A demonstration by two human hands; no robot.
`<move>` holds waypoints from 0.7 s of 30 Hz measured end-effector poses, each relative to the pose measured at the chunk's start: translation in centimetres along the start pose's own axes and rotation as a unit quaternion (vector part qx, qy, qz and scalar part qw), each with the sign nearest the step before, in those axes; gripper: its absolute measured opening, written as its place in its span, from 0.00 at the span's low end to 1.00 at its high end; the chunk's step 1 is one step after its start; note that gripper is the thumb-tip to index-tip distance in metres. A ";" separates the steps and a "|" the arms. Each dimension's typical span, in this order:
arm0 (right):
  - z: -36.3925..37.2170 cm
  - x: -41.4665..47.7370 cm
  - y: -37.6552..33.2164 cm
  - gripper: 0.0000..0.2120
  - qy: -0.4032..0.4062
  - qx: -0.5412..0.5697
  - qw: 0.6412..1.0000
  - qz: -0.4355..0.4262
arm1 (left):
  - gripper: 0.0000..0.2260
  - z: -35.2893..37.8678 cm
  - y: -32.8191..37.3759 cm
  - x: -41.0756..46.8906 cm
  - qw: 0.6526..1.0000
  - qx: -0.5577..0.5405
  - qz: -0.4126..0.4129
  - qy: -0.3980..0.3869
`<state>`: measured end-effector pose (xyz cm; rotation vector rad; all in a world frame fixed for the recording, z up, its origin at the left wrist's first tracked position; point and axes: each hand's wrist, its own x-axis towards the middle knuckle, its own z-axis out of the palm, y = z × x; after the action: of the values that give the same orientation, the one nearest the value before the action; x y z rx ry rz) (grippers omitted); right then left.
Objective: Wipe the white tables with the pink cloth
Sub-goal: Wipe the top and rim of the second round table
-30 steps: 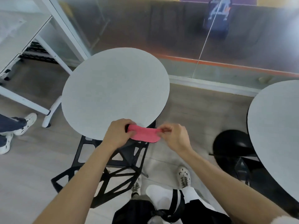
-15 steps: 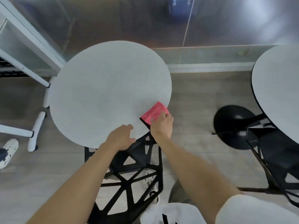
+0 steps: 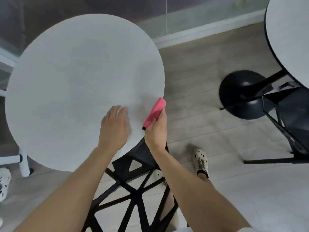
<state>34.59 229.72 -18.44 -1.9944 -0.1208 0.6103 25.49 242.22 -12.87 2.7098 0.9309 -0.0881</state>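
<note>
A round white table (image 3: 71,77) fills the left and middle of the view. My right hand (image 3: 156,131) grips a folded pink cloth (image 3: 155,113) at the table's near right edge, the cloth standing on edge against the top. Palm down, my left hand (image 3: 115,126) lies flat on the tabletop just left of the cloth, fingers spread and holding nothing. A second white table (image 3: 291,36) shows at the upper right, cut off by the frame.
A black lattice chair (image 3: 133,191) stands under the near edge of the first table. The second table's black round base (image 3: 242,92) and another black chair (image 3: 292,118) sit at the right. My shoe (image 3: 200,161) is on the wood floor. A glass wall runs behind.
Both hands held the cloth below the table edge; my left hand let go and now rests flat on the top. My right hand has carried the cloth along the right rim.
</note>
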 end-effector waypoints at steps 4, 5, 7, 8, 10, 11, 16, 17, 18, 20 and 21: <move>1.3 4.2 -2.4 0.28 0.033 0.116 0.992 0.041 | 0.18 1.1 0.8 3.3 0.993 -0.041 0.067 0.083; 1.2 5.6 -2.7 0.26 0.038 0.119 0.991 0.046 | 0.17 1.5 0.9 4.2 0.991 -0.043 0.082 0.097; 0.4 7.1 -2.9 0.24 0.041 0.110 0.992 0.041 | 0.17 2.3 1.1 6.4 0.987 -0.026 0.103 0.118; 0.1 7.0 -2.7 0.25 0.033 0.102 0.994 0.033 | 0.18 2.8 1.3 7.7 0.987 -0.014 0.103 0.123; -0.4 5.1 -2.5 0.28 0.000 0.096 0.995 -0.001 | 0.21 3.8 1.8 9.9 0.990 0.009 0.083 0.110; -0.5 3.7 -2.2 0.28 -0.017 0.102 0.995 -0.012 | 0.22 4.3 2.1 10.7 0.993 0.023 0.072 0.096; -2.2 3.8 -0.5 0.26 -0.052 0.099 0.994 -0.008 | 0.25 6.2 2.3 11.3 0.990 0.044 0.052 0.126; -2.5 5.9 -1.1 0.25 -0.060 0.089 0.994 -0.003 | 0.25 6.2 2.3 11.3 0.989 0.044 0.052 0.134; -2.6 8.4 -1.8 0.25 -0.064 0.078 0.995 -0.004 | 0.25 6.1 2.2 11.3 0.988 0.046 0.052 0.139; -2.8 13.8 -3.6 0.25 -0.055 0.070 0.996 -0.026 | 0.25 6.0 2.3 11.3 0.987 0.045 0.047 0.144; -2.7 16.0 -4.2 0.25 -0.050 0.077 0.995 -0.039 | 0.25 5.9 2.5 11.2 0.988 0.045 0.044 0.143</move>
<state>50.49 234.99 -19.67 -1.8035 -0.2058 0.6491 36.12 245.35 -19.55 2.8934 0.8991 0.2902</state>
